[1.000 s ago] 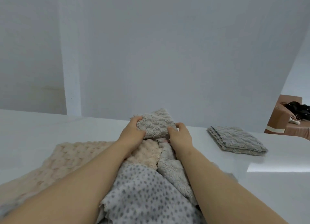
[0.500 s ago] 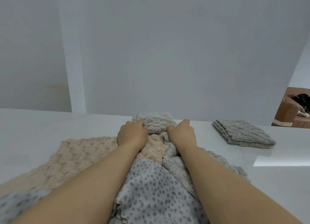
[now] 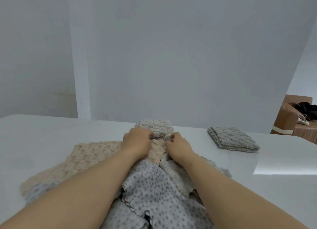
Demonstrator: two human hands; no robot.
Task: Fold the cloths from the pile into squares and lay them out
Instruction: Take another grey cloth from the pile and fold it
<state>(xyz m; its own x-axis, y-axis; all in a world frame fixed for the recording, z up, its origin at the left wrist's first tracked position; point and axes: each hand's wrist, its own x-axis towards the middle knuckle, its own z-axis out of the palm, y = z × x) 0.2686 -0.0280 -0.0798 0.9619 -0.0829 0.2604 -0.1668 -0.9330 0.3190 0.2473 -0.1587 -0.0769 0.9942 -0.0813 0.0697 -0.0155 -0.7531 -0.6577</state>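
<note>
Two hands at the near edge of the folded grey cloth (image 3: 155, 127), just past the pile (image 3: 155, 153).
Head view: the left hand (image 3: 137, 142) curls its fingers onto the cloth's near edge, and the right hand (image 3: 180, 147) pinches the same edge at its right end. The cloth lies flat on the white table (image 3: 51, 134). In the pile, a beige cloth (image 3: 96, 158), a spotted cloth (image 3: 151, 194) and a fluffy grey cloth (image 3: 178, 175) lie loose under the forearms. A second folded cloth (image 3: 233, 140) sits apart to the right, with a cardboard box (image 3: 286, 120) beyond the table.
</note>
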